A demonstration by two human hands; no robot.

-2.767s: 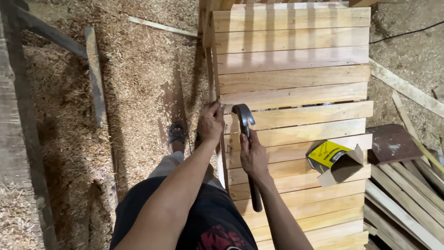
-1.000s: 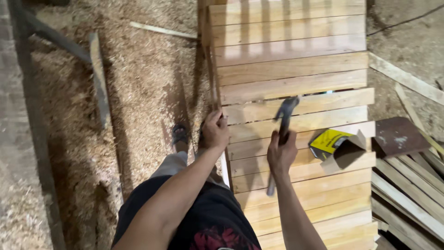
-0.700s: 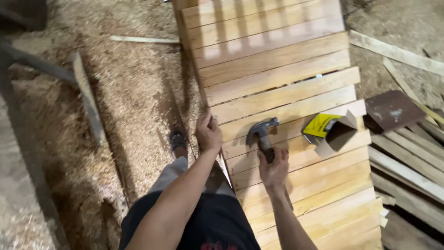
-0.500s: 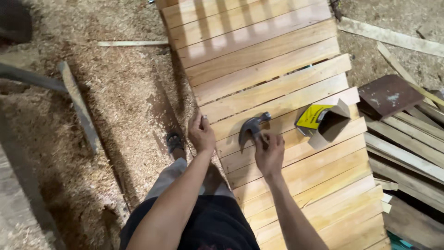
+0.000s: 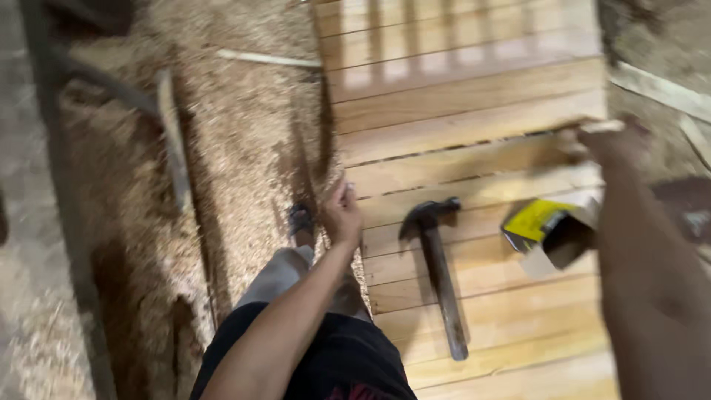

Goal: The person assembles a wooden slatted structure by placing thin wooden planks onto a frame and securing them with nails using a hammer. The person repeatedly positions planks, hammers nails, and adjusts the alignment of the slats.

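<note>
A floor [image 5: 244, 141] thick with coarse, pale sawdust lies to the left of a wide panel [image 5: 474, 111] of smooth, light wooden slats nailed side by side. A claw hammer [image 5: 438, 267] with a dark head and straight handle lies loose on the slats, just beside an open yellow cardboard box [image 5: 552, 233]. The left hand [image 5: 343, 216] curls over the panel's left edge, while the blurred right hand [image 5: 611, 142] reaches to the far right edge; whether its fingers grip cannot be told.

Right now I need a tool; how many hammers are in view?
1: a dark-headed, wooden-handled claw hammer lying free on the pale wooden slat panel, between both hands. Others may be hidden.
</note>
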